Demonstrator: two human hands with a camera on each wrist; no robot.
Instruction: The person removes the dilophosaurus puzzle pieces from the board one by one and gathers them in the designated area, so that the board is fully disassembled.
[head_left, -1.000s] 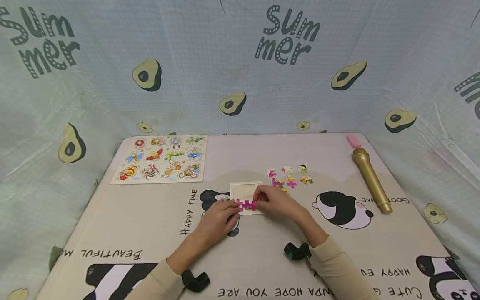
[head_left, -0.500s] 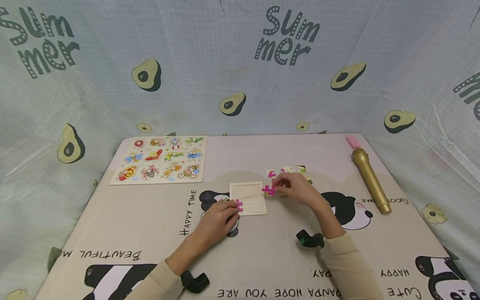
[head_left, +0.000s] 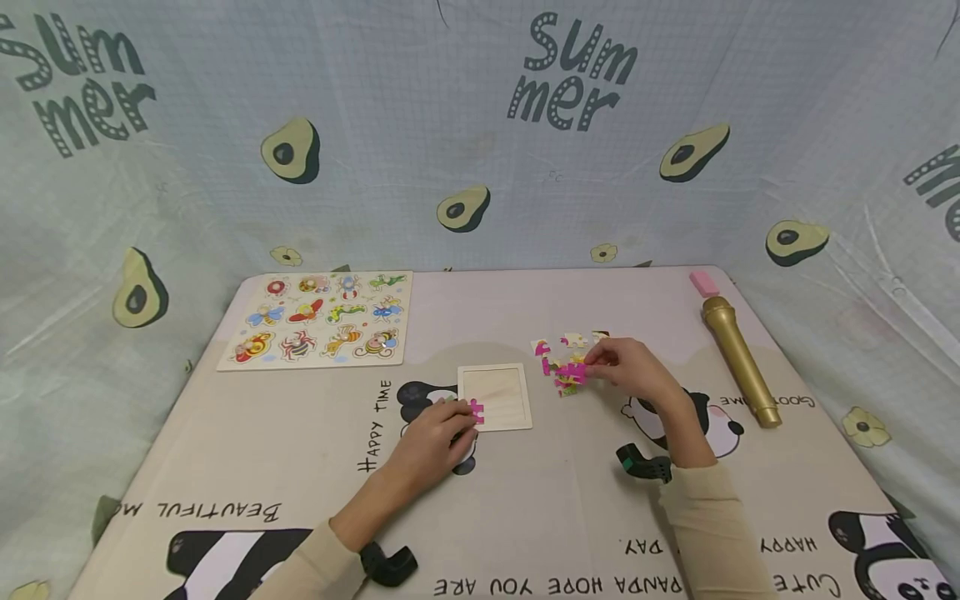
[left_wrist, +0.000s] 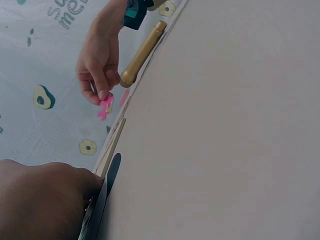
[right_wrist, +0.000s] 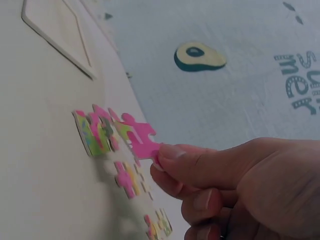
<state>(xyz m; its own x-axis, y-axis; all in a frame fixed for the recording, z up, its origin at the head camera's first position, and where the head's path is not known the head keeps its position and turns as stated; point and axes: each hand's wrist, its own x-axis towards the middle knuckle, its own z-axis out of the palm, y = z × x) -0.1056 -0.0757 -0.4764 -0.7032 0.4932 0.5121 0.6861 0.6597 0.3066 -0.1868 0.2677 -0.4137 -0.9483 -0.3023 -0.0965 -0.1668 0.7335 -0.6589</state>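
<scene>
My right hand (head_left: 633,367) pinches a pink jigsaw piece (right_wrist: 142,142) between thumb and fingertips, over the loose pieces (head_left: 542,348) on the right. In the right wrist view, several other pink, green and yellow jigsaw pieces (right_wrist: 127,179) lie just beyond it. My left hand (head_left: 431,437) grips the lower left corner of a small square wooden puzzle tray (head_left: 528,404), hiding that corner. One pink piece (head_left: 477,411) sits in the tray right by the left fingertips. The left wrist view shows the left hand (left_wrist: 45,200) dark at the tray's edge.
A wooden insect puzzle board (head_left: 318,321) lies at the back left. At the right stand out a gold tube (head_left: 742,362) and a pink block (head_left: 704,282). The table carries a panda-print cloth (head_left: 300,450), and avocado-print curtains (head_left: 375,192) hang behind and beside it.
My right hand has lifted a pink jigsaw piece from the tray and carried it right, over the loose pieces. The left hand stays at the tray's corner.
</scene>
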